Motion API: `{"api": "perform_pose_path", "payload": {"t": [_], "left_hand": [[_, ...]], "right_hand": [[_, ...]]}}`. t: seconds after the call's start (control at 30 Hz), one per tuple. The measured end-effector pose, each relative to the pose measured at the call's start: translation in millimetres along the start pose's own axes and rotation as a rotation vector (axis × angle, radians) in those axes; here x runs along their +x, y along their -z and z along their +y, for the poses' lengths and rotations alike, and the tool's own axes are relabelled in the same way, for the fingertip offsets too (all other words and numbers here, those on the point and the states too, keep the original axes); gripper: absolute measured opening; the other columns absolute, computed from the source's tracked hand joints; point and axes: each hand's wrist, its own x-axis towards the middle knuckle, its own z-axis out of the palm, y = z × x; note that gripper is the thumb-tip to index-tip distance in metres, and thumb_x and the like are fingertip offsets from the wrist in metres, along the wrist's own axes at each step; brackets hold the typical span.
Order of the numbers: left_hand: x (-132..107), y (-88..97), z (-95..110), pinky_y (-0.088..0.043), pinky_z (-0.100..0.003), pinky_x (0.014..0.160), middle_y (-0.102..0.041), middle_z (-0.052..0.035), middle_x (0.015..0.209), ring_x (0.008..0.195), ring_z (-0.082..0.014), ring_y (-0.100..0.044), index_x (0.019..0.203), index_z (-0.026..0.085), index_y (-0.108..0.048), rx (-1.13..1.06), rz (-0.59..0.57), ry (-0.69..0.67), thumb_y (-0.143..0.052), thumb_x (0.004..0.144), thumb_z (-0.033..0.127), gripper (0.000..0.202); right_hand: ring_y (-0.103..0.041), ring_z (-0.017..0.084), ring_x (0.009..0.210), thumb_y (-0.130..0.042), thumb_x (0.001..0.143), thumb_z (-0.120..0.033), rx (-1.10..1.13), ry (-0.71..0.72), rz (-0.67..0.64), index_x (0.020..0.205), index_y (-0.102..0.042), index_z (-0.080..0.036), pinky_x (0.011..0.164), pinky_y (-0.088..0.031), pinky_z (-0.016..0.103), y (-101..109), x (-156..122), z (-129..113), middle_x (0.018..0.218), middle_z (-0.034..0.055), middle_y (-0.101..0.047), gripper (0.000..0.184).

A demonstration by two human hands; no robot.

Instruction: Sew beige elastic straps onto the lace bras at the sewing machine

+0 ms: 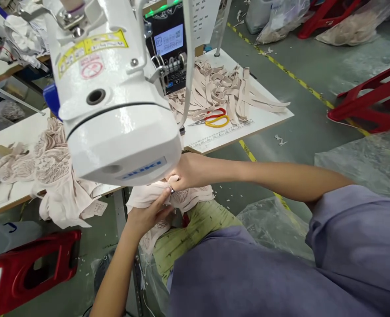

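My left hand (151, 212) pinches the edge of a beige lace bra (148, 195) from below, with its thumb and fingers closed on the cloth. Close by, my right hand (188, 171) is closed on the same bra, its fingers bent around a folded edge; their tips are partly hidden. The bra hangs over my lap, just under the head of a white sewing machine (125, 141). That head covers the needle area and part of the cloth.
Beige fabric strips (214, 83) lie on the right tabletop, beside scissors (216, 119) with red and yellow handles and a printed ruler (221, 134). More beige lace bras (54, 163) are heaped at left, overhanging the edge. A red stool (46, 264) stands lower left.
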Motion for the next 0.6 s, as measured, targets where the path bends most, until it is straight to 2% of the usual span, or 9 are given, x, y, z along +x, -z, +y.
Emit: {"api": "perform_pose_path", "payload": {"t": [0.1,0.17,0.23,0.3,0.33,0.43,0.53,0.6], "left_hand": [[5,1.0,-3,-0.060,-0.033,0.088,-0.075,-0.0076,0.117,0.100,-0.0247,-0.074,0.160,0.028,-0.024,-0.053,-0.033,-0.014,-0.072,0.088,0.035,0.087],[9,5.1,0,-0.060,-0.034,0.087,-0.073,-0.0095,0.122,0.105,-0.0258,-0.073,0.159,0.028,-0.026,-0.127,-0.058,0.032,-0.073,0.087,0.033,0.086],[14,10.2,7,-0.060,-0.034,0.086,-0.072,-0.0106,0.124,0.107,-0.0265,-0.072,0.156,0.027,-0.032,-0.189,-0.082,0.109,-0.072,0.087,0.033,0.080],[19,14.8,15,-0.059,-0.036,0.088,-0.071,-0.0112,0.125,0.108,-0.0278,-0.071,0.152,0.026,-0.039,-0.216,-0.094,0.183,-0.071,0.087,0.033,0.073],[22,16.7,20,-0.058,-0.037,0.090,-0.071,-0.0115,0.126,0.109,-0.0285,-0.071,0.150,0.025,-0.041,-0.221,-0.093,0.211,-0.071,0.086,0.032,0.071],[28,20.4,31,-0.056,-0.040,0.095,-0.068,-0.0125,0.131,0.116,-0.0300,-0.067,0.148,0.024,-0.043,-0.242,-0.074,0.270,-0.071,0.086,0.029,0.069],[32,21.2,40,-0.056,-0.042,0.094,-0.067,-0.0140,0.131,0.118,-0.0314,-0.066,0.149,0.024,-0.042,-0.252,-0.075,0.327,-0.070,0.086,0.029,0.069],[33,20.8,44,-0.058,-0.040,0.087,-0.070,-0.0147,0.125,0.110,-0.0313,-0.069,0.149,0.023,-0.042,-0.229,-0.079,0.351,-0.069,0.087,0.030,0.068]], "right_hand": [[-0.032,0.010,0.055,-0.058,0.082,-0.020,-0.052,-0.049,-0.005,0.063,-0.060,-0.015,0.056,-0.023,0.028,-1,-1,3,0.057,-0.0008,-0.051,0.019],[-0.043,0.012,0.060,-0.057,0.086,-0.023,-0.040,-0.011,0.042,0.074,-0.067,-0.016,0.058,-0.029,0.027,-8,-4,11,0.067,0.0018,-0.060,0.017],[-0.056,0.018,0.080,-0.058,0.091,-0.029,-0.032,0.069,0.172,0.097,-0.072,-0.019,0.069,-0.039,0.029,-21,-10,22,0.094,0.0070,-0.067,0.018],[-0.056,0.024,0.106,-0.057,0.095,-0.033,-0.052,0.157,0.348,0.112,-0.070,-0.022,0.088,-0.043,0.035,-35,-17,32,0.117,0.0113,-0.063,0.024],[-0.053,0.025,0.113,-0.056,0.096,-0.032,-0.064,0.188,0.424,0.112,-0.070,-0.022,0.094,-0.042,0.038,-41,-19,36,0.122,0.0121,-0.060,0.023],[-0.054,0.023,0.110,-0.057,0.095,-0.024,-0.029,0.201,0.532,0.098,-0.074,-0.022,0.097,-0.042,0.039,-54,-22,43,0.114,0.0100,-0.061,0.018],[-0.056,0.021,0.101,-0.062,0.091,-0.022,0.034,0.172,0.527,0.093,-0.076,-0.022,0.093,-0.044,0.036,-53,-18,43,0.102,0.0071,-0.064,0.014],[-0.057,0.021,0.099,-0.065,0.090,-0.022,0.055,0.158,0.509,0.092,-0.077,-0.022,0.091,-0.044,0.036,-49,-16,42,0.098,0.0065,-0.065,0.012]]}}
